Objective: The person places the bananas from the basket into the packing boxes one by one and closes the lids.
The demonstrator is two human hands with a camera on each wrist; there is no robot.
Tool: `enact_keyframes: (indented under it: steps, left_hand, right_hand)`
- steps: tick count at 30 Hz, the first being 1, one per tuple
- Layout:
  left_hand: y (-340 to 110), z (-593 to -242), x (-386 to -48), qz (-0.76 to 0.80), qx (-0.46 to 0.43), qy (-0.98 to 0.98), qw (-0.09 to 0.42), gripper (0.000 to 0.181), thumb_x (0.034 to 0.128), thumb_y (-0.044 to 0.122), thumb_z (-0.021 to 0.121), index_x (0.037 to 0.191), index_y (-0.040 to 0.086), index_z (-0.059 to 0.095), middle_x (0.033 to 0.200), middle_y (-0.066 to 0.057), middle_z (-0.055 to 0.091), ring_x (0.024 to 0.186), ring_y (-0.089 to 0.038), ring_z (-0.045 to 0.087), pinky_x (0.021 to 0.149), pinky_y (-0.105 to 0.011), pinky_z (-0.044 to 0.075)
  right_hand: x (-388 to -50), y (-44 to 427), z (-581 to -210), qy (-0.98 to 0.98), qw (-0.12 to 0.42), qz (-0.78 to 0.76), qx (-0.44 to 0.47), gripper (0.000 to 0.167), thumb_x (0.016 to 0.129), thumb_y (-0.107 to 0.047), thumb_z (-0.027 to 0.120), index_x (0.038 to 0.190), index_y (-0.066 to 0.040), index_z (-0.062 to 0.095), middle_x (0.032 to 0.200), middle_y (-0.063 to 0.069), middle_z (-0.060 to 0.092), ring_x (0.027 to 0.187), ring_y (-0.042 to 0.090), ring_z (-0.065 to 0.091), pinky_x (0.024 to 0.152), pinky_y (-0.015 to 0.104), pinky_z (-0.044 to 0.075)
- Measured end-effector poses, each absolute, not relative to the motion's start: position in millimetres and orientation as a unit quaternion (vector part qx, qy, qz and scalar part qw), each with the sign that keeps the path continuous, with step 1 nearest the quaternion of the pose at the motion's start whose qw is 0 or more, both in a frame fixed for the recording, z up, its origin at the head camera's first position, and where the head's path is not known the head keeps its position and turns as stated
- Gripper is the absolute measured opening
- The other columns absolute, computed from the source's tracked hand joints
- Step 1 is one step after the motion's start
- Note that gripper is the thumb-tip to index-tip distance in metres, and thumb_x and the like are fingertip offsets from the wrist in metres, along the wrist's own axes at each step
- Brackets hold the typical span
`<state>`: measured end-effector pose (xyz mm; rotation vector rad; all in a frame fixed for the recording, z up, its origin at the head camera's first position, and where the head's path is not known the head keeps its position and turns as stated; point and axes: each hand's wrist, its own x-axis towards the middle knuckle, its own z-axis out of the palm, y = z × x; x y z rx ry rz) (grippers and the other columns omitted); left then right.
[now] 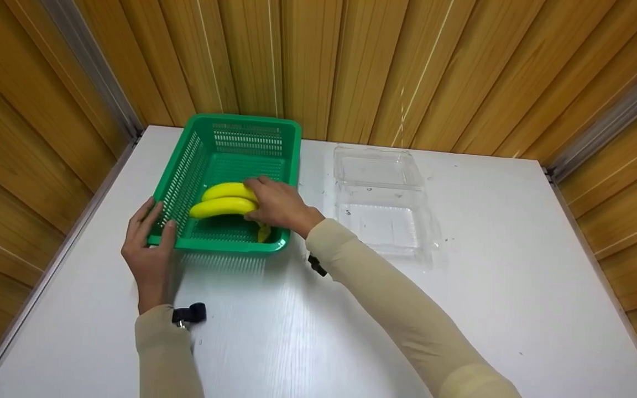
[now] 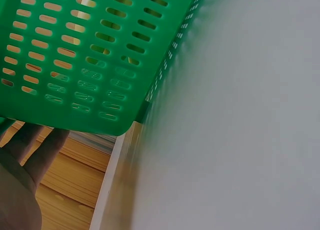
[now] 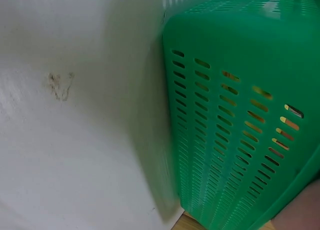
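Note:
A bunch of yellow bananas (image 1: 223, 207) lies across a green plastic basket (image 1: 230, 245), within its walls. My right hand (image 1: 280, 204) grips the bananas from above near their right end; a darker stem end shows below the fingers. At the basket's front left corner is my left hand (image 1: 150, 254), its fingers fairly straight along the outer side and the thumb near the front rim. In the left wrist view, the fingers (image 2: 42, 152) reach the basket's edge, their tips partly hidden. The right wrist view shows mainly the slotted basket wall (image 3: 235, 115).
To the right of the basket, a clear plastic clamshell box (image 1: 385, 226) stands with its lid (image 1: 376, 168) folded back. Both lie on a white table (image 1: 495, 265). Wood-look panels (image 1: 346, 66) rise behind the table and along both sides.

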<state>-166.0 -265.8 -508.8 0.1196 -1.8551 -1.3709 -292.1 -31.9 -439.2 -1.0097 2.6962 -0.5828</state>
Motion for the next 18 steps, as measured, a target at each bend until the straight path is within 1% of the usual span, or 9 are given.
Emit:
enact_keyframes:
  steps: [4,7,9,14,18]
  left_hand:
    - [-270,-517,-171,-0.544,0.046,-0.733,0.405,0.04,0.0952,-0.004,0.072,0.135,-0.001,0.071,0.148,-0.01,0.062,0.141,-0.022,0.053,0.117,-0.03,0.041]
    - [-262,-504,-164,-0.547,0.042,-0.729,0.408,0.039,0.0946,-0.007,0.07,0.134,-0.008,0.07,0.147,-0.019,0.061,0.141,-0.028,0.053,0.116,-0.029,0.042]
    - [-259,-498,-161,-0.55,0.041,-0.727,0.408,0.038,0.0937,-0.009,0.07,0.132,-0.01,0.069,0.146,-0.023,0.06,0.14,-0.032,0.053,0.115,-0.028,0.043]
    - [-258,-494,-161,-0.55,0.044,-0.728,0.408,0.037,0.093,-0.01,0.07,0.13,-0.011,0.07,0.145,-0.024,0.061,0.14,-0.036,0.053,0.114,-0.027,0.044]
    - [-259,-495,-162,-0.551,0.042,-0.727,0.407,0.037,0.0931,-0.01,0.07,0.13,-0.011,0.07,0.146,-0.023,0.061,0.14,-0.036,0.053,0.114,-0.027,0.043]
  right_hand:
    - [-293,-31,-440,0.91,0.099,-0.21,-0.344,0.063,0.1,-0.033,0.076,0.155,-0.012,0.051,0.13,0.004,0.059,0.109,0.022,0.056,0.103,0.039,0.048]
    - [-293,-32,-440,0.908,0.092,-0.212,-0.349,0.063,0.099,-0.03,0.078,0.153,-0.011,0.053,0.129,0.005,0.059,0.107,0.022,0.056,0.1,0.037,0.049]
    - [-293,-32,-440,0.908,0.084,-0.208,-0.355,0.063,0.097,-0.028,0.079,0.152,-0.01,0.053,0.128,0.006,0.059,0.106,0.023,0.057,0.097,0.035,0.05]
    - [-293,-31,-441,0.904,0.07,-0.206,-0.369,0.066,0.093,-0.026,0.079,0.152,-0.009,0.053,0.127,0.007,0.057,0.102,0.022,0.057,0.091,0.032,0.05]
    - [-293,-31,-442,0.9,0.07,-0.22,-0.371,0.068,0.093,-0.026,0.079,0.154,-0.01,0.051,0.13,0.007,0.057,0.103,0.022,0.056,0.093,0.032,0.049]
